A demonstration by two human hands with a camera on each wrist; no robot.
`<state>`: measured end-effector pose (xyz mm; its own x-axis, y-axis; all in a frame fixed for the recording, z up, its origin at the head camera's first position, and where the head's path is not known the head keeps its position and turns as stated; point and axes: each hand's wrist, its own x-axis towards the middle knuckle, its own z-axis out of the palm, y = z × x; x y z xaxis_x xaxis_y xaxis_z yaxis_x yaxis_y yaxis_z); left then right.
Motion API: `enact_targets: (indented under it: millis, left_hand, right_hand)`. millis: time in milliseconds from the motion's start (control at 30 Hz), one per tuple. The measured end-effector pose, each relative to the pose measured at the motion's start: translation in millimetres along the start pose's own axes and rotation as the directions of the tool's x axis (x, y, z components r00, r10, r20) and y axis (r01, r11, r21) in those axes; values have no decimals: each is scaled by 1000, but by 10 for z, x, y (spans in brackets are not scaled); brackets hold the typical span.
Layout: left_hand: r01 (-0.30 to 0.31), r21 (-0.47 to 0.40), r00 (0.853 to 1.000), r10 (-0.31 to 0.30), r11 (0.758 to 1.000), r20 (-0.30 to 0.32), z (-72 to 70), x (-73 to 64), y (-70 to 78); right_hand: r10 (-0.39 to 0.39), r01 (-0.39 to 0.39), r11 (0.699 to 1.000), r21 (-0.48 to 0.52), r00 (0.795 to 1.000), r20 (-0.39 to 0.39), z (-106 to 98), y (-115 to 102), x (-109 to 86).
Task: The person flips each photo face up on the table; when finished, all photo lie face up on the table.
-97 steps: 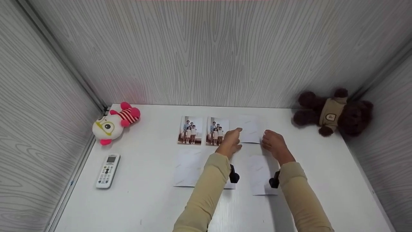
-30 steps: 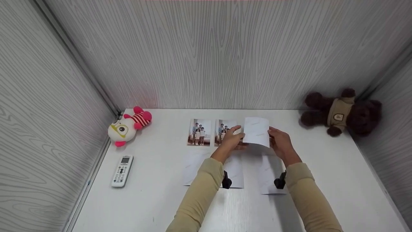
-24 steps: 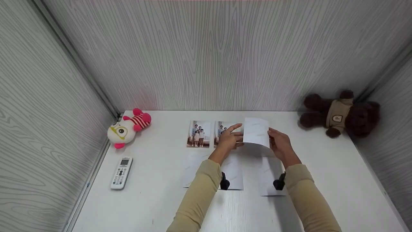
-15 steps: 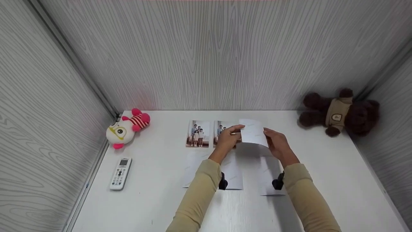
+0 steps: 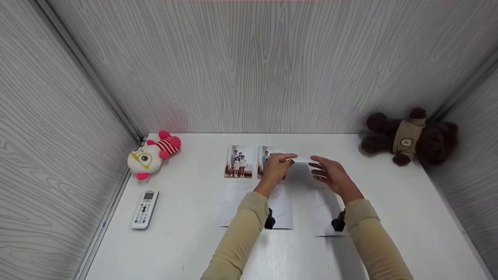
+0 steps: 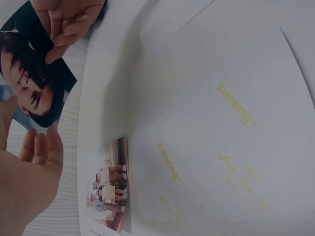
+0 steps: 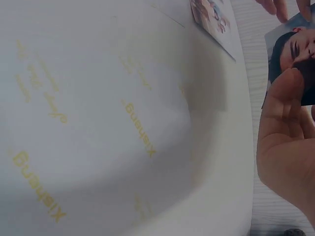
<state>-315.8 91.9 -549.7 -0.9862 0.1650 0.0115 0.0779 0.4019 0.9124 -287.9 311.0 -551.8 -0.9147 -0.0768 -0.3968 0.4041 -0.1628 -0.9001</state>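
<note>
Between both hands a portrait photo [image 6: 63, 81] is held up off the table, its printed side showing in both wrist views. In the head view it is almost edge-on. My left hand [image 5: 275, 170] pinches one side of it, fingertips at the edge. The right hand [image 5: 334, 175] grips the opposite side, with its thumb laid over the print. Just left of the held photo lie two family photos [image 5: 239, 162], face up; the left hand partly covers the nearer one. Below the hands, several face-down photos [image 5: 283, 214] show white backs with yellow print.
On the left of the white table [image 5: 186, 249] are a pink and white plush toy [image 5: 149, 155] and a white remote control [image 5: 144, 209]. A brown teddy bear [image 5: 408, 136] lies at the back right corner. Grey wood-grain walls [image 5: 249, 66] enclose the table.
Both hands picked up the white-backed photo from the back row. Its back faced the head camera half a second ago; now it has been tilted nearly edge-on.
</note>
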Motion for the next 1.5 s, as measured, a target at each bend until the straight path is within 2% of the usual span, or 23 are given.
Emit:
enact_targets:
  millis: [133, 300, 467, 633, 833, 1000, 1133, 1233, 1367, 1433, 1500]
  left_hand:
    - [-11, -1, 1000, 11, 1000, -11, -34, -3, 0]
    - [30, -98, 1000, -29, 995, 4, -67, -3, -1]
    - [70, -154, 997, -74, 986, -21, -93, 5, 14]
    - [90, -208, 993, -103, 974, -54, -88, 9, 30]
    - [129, -323, 989, -146, 938, -31, -29, -8, 48]
    - [172, -323, 982, -188, 930, -16, 13, -40, 66]
    - [171, -356, 984, -179, 919, 12, 29, -57, 84]
    - [195, -408, 980, -189, 892, 55, 31, -73, 92]
    - [233, -414, 972, -216, 880, 87, 46, -101, 77]
    - [261, -459, 965, -227, 850, 128, 63, -121, 65]
    - [297, -519, 955, -240, 802, 177, 87, -144, 61]
  right_hand:
    - [-36, 36, 999, 1, 998, 51, -20, -23, -19]
    - [-51, 50, 998, 28, 997, 54, -14, -57, -38]
    - [-59, 62, 995, -73, 997, 51, 0, -68, -31]
    - [-94, 92, 983, -158, 996, -8, 21, -62, -5]
    - [-135, 113, 966, -232, 988, -81, 48, -57, 16]
    - [-104, 86, 975, -204, 991, -82, 85, -60, 19]
    - [-65, 55, 982, -182, 997, -51, 107, -81, 8]
    - [-63, 52, 979, -197, 997, -51, 114, -101, -2]
    - [-78, 65, 988, -143, 994, -83, 110, -120, -9]
    - [-84, 75, 994, -75, 990, -117, 106, -125, -13]
    - [-91, 91, 996, -7, 984, -156, 101, -128, -19]
